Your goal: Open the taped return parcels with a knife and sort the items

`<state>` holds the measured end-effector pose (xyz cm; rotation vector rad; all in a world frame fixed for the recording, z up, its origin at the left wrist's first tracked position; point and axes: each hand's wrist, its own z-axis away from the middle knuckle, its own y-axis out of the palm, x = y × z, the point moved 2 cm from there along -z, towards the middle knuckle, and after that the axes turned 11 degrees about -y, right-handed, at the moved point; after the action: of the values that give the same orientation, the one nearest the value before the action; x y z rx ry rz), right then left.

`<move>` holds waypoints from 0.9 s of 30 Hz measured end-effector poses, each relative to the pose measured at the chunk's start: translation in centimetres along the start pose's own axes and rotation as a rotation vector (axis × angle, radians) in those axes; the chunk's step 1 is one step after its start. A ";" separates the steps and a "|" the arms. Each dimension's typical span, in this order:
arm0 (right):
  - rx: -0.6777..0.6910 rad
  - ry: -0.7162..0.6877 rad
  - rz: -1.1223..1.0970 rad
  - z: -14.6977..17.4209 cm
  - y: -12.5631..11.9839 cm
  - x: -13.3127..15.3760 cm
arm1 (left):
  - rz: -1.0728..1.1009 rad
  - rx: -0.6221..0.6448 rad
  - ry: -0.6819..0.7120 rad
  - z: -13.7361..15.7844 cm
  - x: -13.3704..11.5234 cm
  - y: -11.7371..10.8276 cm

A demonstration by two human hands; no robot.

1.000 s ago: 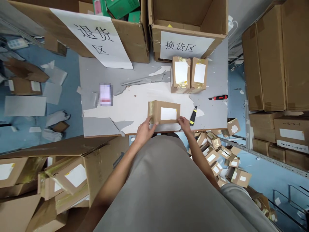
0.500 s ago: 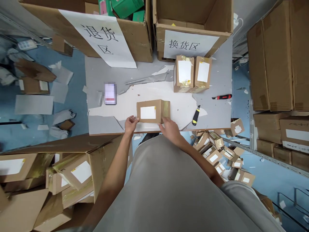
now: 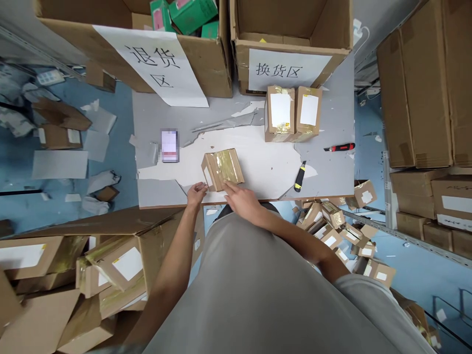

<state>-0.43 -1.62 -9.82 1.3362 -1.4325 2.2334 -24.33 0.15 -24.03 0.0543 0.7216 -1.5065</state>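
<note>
A small brown cardboard box rests on the white patch of the table, its strip of shiny yellowish tape facing up. On its left face shows part of a white label. My left hand, fingers curled, closes at the box's near left corner. From the near right side, my right hand grips the same box with its fingertips on the taped face and near edge; its thumb is partly hidden. A phone with a blurred screen lies left of the box, and a yellow-black utility knife lies to the right.
Two taped boxes stand at the back right, near a red-black knife. Behind are two large labelled cartons, one holding green packages, the other beside it. A big carton of parcels sits left; more parcels lie right.
The box has been turned between my hands: its labelled face was up and now the taped face is. It sits slightly further left. My right hand has moved left with it.
</note>
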 end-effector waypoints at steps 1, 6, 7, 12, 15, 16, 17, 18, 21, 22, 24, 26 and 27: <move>-0.041 0.032 -0.014 0.9 -0.2 -1.2 | 0.002 0.031 0.002 0.3 0.1 0.0; -0.366 0.249 -0.144 4.8 -1.2 -9.9 | 0.009 0.179 0.022 1.9 0.1 1.9; -0.423 0.311 -0.188 5.4 -1.3 -11.7 | 0.005 0.202 0.032 2.3 -0.1 2.8; -0.539 0.582 -0.375 7.5 -0.8 -17.4 | -0.037 0.205 0.112 4.2 -1.4 6.4; -0.597 0.563 -0.449 7.9 -0.5 -17.5 | -0.048 0.171 0.186 5.4 -2.0 6.4; -0.619 0.541 -0.453 7.9 -0.6 -17.2 | -0.039 0.171 0.218 5.7 -2.3 6.1; -0.641 0.519 -0.446 7.8 -0.9 -17.0 | -0.022 0.177 0.251 6.0 -2.6 5.7; -0.662 0.498 -0.427 7.6 -1.3 -16.7 | -0.001 0.182 0.279 6.1 -2.9 5.3; -0.687 0.468 -0.337 6.4 -3.0 -16.4 | 0.052 0.165 0.338 5.9 -4.5 4.5; -0.675 0.481 -0.315 5.8 -3.6 -16.5 | 0.059 0.150 0.346 5.7 -5.1 4.5; -0.635 0.526 -0.300 4.6 -4.5 -17.0 | 0.064 0.118 0.348 5.0 -6.3 4.7; -0.603 0.552 -0.307 3.7 -5.1 -17.6 | 0.052 0.096 0.338 4.3 -7.3 5.0; -0.595 0.549 -0.311 3.4 -5.2 -17.9 | 0.039 0.091 0.328 4.1 -7.7 5.1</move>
<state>14.96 3.87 -19.50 0.6326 -1.3903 1.6029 -17.30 5.58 -19.25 0.3894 0.9062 -1.5090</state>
